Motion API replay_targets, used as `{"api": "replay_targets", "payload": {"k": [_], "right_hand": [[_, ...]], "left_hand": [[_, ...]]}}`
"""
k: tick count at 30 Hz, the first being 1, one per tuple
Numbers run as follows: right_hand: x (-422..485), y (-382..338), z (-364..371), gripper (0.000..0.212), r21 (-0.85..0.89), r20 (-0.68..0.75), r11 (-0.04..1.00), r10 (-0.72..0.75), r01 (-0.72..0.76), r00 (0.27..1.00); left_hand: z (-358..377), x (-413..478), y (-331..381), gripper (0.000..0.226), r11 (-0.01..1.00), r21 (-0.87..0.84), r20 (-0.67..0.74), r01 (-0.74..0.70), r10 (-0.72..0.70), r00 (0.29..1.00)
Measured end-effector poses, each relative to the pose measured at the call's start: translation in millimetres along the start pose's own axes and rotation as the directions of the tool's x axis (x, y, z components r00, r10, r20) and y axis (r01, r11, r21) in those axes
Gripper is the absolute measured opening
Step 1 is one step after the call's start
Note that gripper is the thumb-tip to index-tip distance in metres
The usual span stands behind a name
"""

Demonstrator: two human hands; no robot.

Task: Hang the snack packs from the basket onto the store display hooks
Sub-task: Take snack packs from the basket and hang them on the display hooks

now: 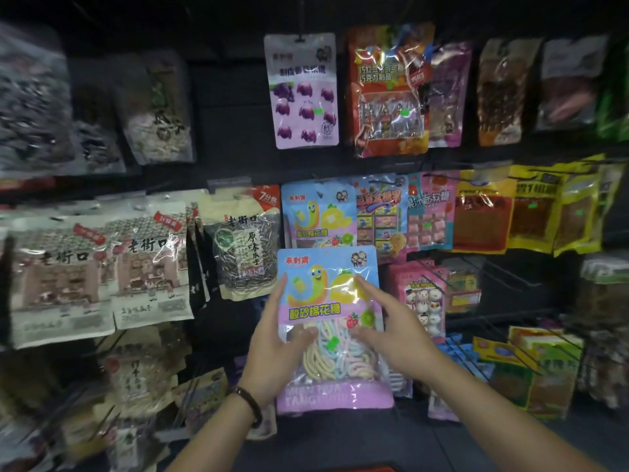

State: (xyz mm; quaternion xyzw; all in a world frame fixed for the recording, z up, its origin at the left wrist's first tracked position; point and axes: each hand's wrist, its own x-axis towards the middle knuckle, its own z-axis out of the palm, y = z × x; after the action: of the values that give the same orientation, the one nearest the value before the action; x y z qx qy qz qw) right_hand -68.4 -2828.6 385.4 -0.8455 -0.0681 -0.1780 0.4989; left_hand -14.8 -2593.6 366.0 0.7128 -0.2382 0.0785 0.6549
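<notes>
I hold a blue and purple marshmallow candy pack upright in front of the display wall. My left hand grips its left edge, thumb across the clear window on the front. My right hand holds the right side, thumb on the front, index finger stretched up over the yellow print. A matching pack hangs on a hook just above and behind it. The basket is out of view.
Sunflower seed bags hang to the left, a purple gummy pack above, pink and yellow packs to the right. Bare black hooks stick out at the right. Boxes sit lower right.
</notes>
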Motion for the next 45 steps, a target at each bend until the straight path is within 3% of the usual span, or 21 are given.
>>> {"api": "replay_targets", "payload": {"k": [10, 23, 45], "right_hand": [[58, -29, -21, 0.108, -0.132, 0.013, 0.99, -0.049, 0.051, 0.999], [134, -54, -47, 0.125, -0.196, 0.002, 0.981, -0.002, 0.002, 1.0], [160, -46, -55, 0.122, -0.302, 0.039, 0.953, 0.003, 0.009, 0.999]], "left_hand": [[-8, 67, 38, 0.114, 0.955, 0.283, 0.148, -0.091, 0.051, 0.988], [-9, 158, 56, 0.135, 0.809, 0.558, 0.188, -0.184, 0.093, 0.978], [-15, 190, 47, 0.138, 0.833, 0.54, 0.258, -0.124, -0.023, 0.966]]}}
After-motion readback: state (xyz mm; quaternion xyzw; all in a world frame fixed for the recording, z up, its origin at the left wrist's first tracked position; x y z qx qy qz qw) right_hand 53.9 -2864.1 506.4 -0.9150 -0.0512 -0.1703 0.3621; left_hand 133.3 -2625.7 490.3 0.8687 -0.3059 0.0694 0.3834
